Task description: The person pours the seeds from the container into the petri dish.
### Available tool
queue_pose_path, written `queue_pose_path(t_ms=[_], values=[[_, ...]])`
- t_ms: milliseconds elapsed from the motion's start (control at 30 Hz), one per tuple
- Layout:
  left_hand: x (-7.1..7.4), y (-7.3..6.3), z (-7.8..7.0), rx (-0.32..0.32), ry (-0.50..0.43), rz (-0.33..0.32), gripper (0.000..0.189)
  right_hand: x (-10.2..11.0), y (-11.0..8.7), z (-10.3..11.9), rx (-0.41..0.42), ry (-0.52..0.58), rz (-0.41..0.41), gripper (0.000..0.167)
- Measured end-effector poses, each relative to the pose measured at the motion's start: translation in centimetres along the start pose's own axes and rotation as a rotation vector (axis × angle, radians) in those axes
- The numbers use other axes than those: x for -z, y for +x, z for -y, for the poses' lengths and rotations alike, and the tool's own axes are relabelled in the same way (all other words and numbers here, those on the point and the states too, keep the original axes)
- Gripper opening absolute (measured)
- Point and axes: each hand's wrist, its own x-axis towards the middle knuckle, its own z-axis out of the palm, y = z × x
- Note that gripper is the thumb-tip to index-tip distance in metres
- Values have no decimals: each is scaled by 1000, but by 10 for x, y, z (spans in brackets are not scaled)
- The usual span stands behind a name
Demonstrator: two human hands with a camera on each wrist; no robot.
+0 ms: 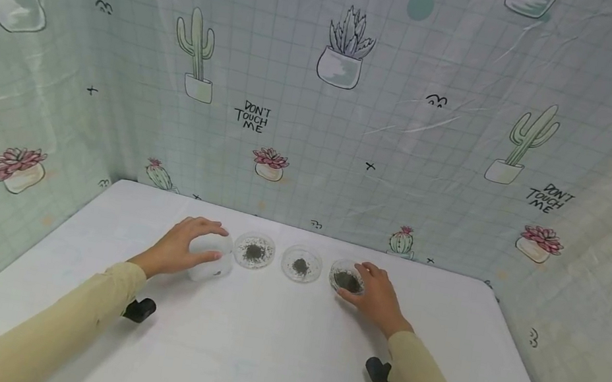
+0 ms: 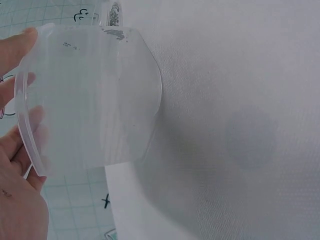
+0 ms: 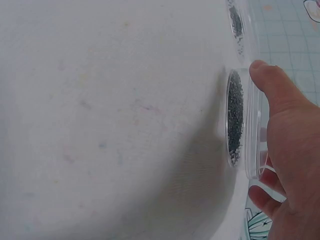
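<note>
A translucent plastic tub [image 2: 90, 100] is in my left hand [image 1: 181, 246], whose thumb and fingers curl round its rim. A few dark grains cling to the tub's wall in the left wrist view. My right hand [image 1: 377, 299] grips a clear petri dish [image 3: 254, 135] by its edge, thumb on one side and fingers on the other. Dark granules [image 3: 235, 120] cover much of that dish's bottom. Between the hands lie two more petri dishes, a left one [image 1: 243, 244] and a middle one [image 1: 288, 258], each with a small dark heap in its centre.
The white table [image 1: 256, 357] carries the dishes in a row towards its back edge. Behind and at both sides hangs a printed curtain [image 1: 317, 119] with cactus drawings. Black wrist mounts [image 1: 141, 310] show below both forearms.
</note>
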Motion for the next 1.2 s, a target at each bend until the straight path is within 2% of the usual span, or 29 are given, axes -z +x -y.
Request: queue_pose_path(t_ms=[300,800,900,1067,1200], values=[[0,0,-3,-1,-5,10,48,-2,8,-3,-52,6,51,80],[-4,4,-7,16,11,39,50,-8,7,-7,-61,2,36,74],[-3,5,-8,16,43,44,51,-9,7,-6,-52,-10,20,74],[-2,6,-10,11,161,57,54,-8,6,-3,-41,-57,0,76],[-1,7,-14,4,224,47,57,-5,5,3,-40,-71,-11,71]])
